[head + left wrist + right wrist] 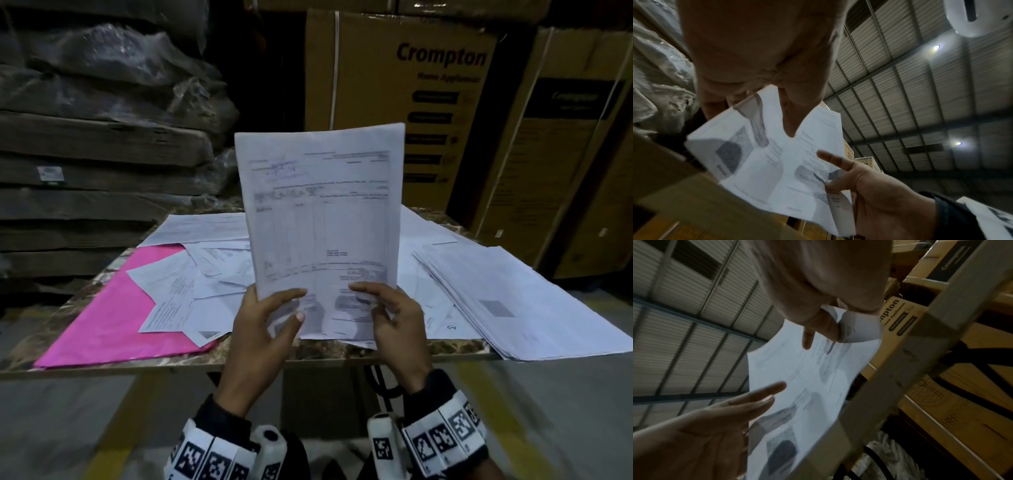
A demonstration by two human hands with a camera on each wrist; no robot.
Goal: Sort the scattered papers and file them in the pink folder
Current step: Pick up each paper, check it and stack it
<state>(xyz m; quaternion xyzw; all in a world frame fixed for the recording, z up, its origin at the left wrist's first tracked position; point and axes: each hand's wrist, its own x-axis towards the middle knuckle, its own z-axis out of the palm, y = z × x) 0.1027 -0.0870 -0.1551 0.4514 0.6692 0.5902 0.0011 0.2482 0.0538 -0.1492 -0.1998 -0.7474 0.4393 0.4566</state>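
Observation:
I hold a printed white sheet [322, 212] upright above the table, one hand at each bottom corner. My left hand [294, 305] pinches the lower left corner, thumb in front and fingers showing as shadows behind the paper. My right hand [366, 294] pinches the lower right corner the same way. The left wrist view shows my left thumb [790, 129] on the sheet [777, 162]; the right wrist view shows my right thumb [807, 340] on the sheet [797, 378]. The pink folder [102, 315] lies flat at the table's left, partly under scattered papers [205, 274].
A thick stack of papers [513, 301] lies at the table's right, overhanging the front edge. The marble-patterned table [445, 349] ends just in front of me. Crompton cardboard boxes [404, 102] stand behind it, and wrapped flat packs [102, 144] are stacked at the back left.

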